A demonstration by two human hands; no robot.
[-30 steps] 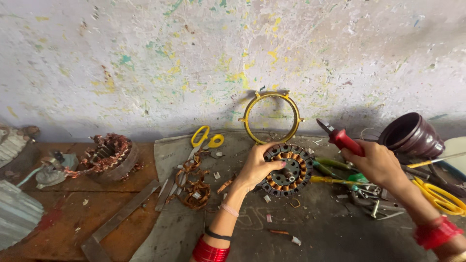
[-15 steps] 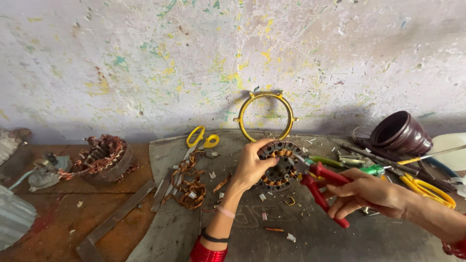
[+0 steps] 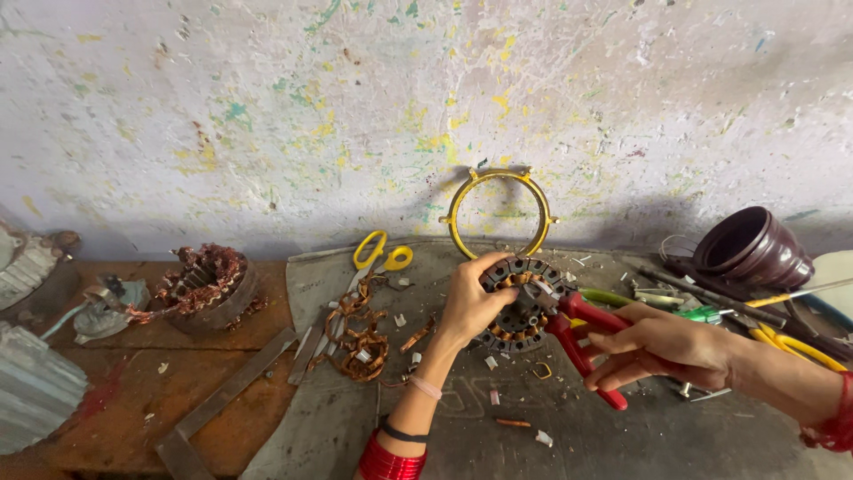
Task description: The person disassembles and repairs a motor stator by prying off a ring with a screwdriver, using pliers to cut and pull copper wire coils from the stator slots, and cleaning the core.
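Observation:
My left hand grips a round dark motor stator with copper-coloured slots, holding it tilted on a grey mat. My right hand holds red-handled pliers, and their jaws touch the stator's right rim. Red bangles show on both wrists. Just left of the stator lies a tangle of pulled copper wire.
A yellow metal ring leans on the paint-flecked wall. Yellow-handled scissors lie at the mat's far left corner. A second stator with copper windings sits on the wooden bench. A dark brown pot and several hand tools crowd the right.
My right hand has come down from the upper right with the pliers, and their jaws now meet the stator. My left hand has kept its hold on the stator.

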